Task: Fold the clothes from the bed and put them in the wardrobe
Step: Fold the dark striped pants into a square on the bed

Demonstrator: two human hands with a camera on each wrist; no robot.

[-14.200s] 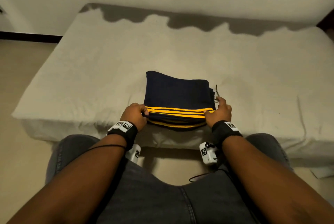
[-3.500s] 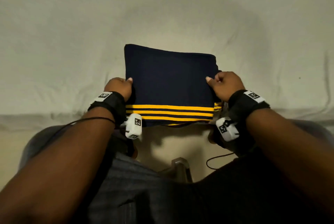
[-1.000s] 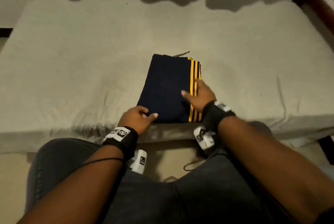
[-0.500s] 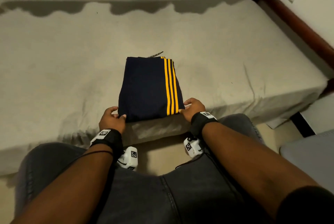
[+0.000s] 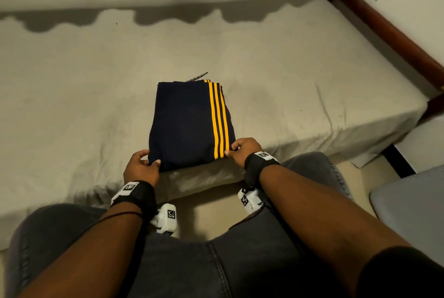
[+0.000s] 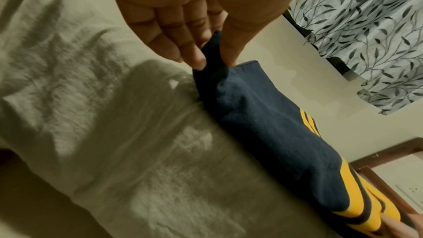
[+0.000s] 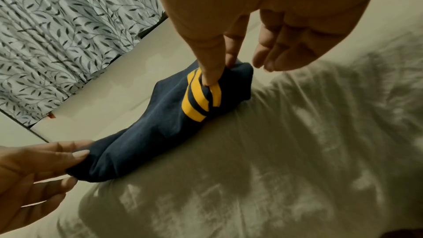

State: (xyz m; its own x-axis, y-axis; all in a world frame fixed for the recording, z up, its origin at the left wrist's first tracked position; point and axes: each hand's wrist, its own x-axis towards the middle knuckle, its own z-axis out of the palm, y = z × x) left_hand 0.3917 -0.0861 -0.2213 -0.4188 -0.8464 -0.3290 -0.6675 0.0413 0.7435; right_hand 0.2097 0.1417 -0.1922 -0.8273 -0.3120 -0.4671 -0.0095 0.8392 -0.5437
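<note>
The left hand pinches the near left corner of the folded navy garment, which lies at the bed's near edge. Three yellow stripes run along its right side; no writing is readable. The right hand pinches the striped near right corner.

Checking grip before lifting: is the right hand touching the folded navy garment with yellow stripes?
Touching. The right wrist view shows the right hand pinching the folded navy garment at its striped corner.
</note>
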